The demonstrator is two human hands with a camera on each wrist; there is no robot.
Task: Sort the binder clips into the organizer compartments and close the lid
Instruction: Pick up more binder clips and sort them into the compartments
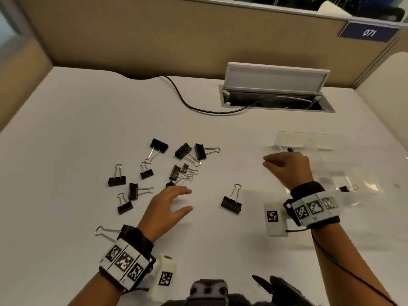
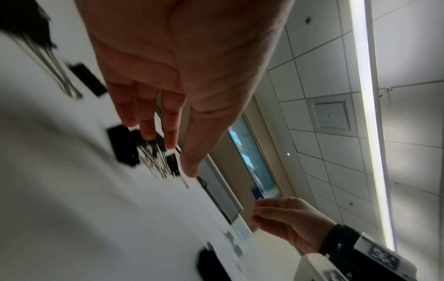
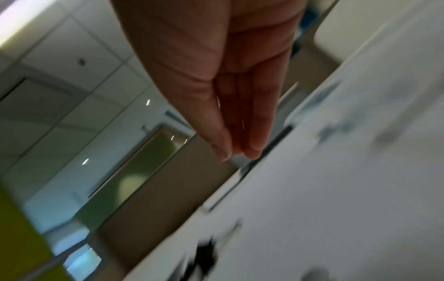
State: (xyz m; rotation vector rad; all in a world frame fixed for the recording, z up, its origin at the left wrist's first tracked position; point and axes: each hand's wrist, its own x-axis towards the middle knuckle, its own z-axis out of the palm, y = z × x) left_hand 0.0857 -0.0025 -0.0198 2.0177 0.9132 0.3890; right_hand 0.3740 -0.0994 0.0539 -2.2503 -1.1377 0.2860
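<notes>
Several black binder clips (image 1: pixel 159 145) lie scattered on the white desk (image 1: pixel 66 129), left of centre. One larger clip (image 1: pixel 231 203) stands alone between my hands. My left hand (image 1: pixel 188 200) hovers open, fingers spread, just in front of the scattered clips (image 2: pixel 125 146). The clear organizer (image 1: pixel 362 180) sits at the right with its lid (image 1: pixel 304 140) open and one clip (image 1: pixel 347 188) inside. My right hand (image 1: pixel 284 154) is over the organizer's left part, thumb and fingers (image 3: pixel 257 140) pinched together on what looks like a small binder clip (image 1: pixel 289 149), mostly hidden.
An open cable box (image 1: pixel 276 85) is set into the desk at the back, and a black cable (image 1: pixel 183 100) runs from it to the left. Beige partitions wall the desk. One clip's wire handle (image 1: pixel 106 230) lies by my left wrist. A dark object (image 1: pixel 280 288) sits at the near edge.
</notes>
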